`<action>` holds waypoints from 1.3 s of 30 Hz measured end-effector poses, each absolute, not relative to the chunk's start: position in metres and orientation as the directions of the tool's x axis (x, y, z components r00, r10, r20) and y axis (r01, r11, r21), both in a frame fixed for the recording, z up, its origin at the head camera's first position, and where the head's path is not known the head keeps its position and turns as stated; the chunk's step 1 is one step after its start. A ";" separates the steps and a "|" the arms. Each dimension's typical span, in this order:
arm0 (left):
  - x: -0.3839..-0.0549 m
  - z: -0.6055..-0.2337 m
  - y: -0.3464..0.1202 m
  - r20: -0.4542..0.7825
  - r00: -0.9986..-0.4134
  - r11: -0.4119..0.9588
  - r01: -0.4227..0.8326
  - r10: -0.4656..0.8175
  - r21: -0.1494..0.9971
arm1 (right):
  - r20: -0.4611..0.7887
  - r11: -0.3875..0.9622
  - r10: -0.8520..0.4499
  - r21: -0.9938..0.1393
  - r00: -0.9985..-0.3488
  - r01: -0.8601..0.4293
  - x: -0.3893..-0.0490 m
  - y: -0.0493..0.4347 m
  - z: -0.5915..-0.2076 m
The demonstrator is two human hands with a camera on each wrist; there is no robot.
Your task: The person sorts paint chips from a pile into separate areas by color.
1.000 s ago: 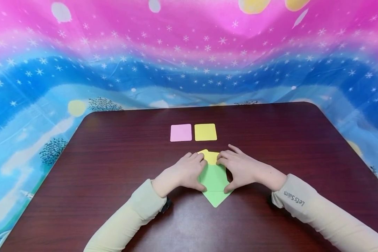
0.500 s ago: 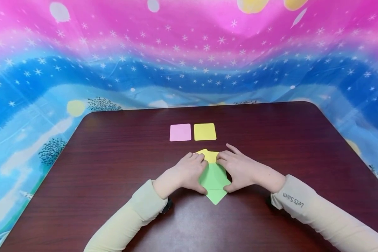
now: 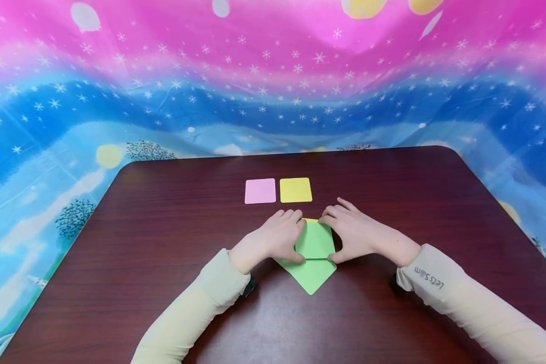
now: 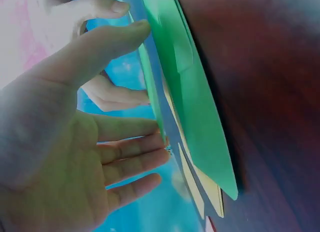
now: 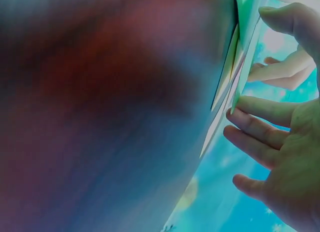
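Observation:
A green square card (image 3: 315, 240) with a straight near edge is held flat between both hands in the head view. My left hand (image 3: 283, 236) holds its left edge between thumb and fingers, and my right hand (image 3: 356, 230) grips the opposite edge. Beneath it a second green card (image 3: 310, 278) lies turned, one corner pointing toward me. Beyond the far edge shows a thin strip of a yellow card (image 3: 310, 220), mostly covered. From the left wrist view, a gap separates the held card from the lower green card (image 4: 200, 122).
A pink card (image 3: 260, 191) and a yellow card (image 3: 296, 190) lie side by side farther back on the dark wooden table (image 3: 186, 212). A patterned pink and blue cloth (image 3: 273, 76) hangs behind the table.
Both hands have moved the upper green card away from me and slightly right. More of the lower green card shows now, and the yellow behind is nearly covered.

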State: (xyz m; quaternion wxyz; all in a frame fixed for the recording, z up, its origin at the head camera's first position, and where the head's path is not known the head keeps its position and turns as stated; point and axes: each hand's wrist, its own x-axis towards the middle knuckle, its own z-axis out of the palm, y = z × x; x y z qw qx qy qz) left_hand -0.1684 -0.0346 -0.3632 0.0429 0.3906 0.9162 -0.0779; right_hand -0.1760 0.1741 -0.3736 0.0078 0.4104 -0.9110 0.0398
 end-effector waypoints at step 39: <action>-0.243 -0.374 -0.002 -0.198 -0.690 0.716 0.686 0.696 0.127 | -0.024 0.787 -0.606 -0.166 -0.795 -0.594 -0.231 0.214 -0.377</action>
